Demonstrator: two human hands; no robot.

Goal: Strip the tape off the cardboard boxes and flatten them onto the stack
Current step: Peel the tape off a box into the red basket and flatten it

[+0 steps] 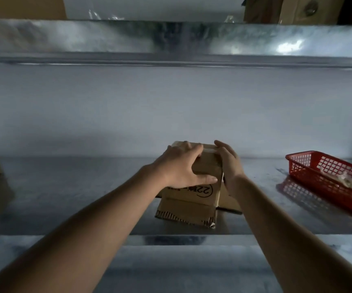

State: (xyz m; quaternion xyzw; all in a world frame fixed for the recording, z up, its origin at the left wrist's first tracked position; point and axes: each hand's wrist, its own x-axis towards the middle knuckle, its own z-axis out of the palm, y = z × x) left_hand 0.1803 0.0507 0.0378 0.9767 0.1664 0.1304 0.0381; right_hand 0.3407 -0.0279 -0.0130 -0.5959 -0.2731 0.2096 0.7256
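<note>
Small brown cardboard box [207, 166], clear tape [209, 149] across top, standing on flattened cardboard stack [186, 210]

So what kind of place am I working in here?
Most likely a stockroom or packing area. The work surface is a metal shelf with another metal shelf above it; more cardboard boxes are stored up top, and a red plastic basket sits to the right.

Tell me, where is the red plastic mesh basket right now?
In the head view, the red plastic mesh basket sits at the far right of the metal shelf, right of the brown cardboard box held in both hands.
</note>
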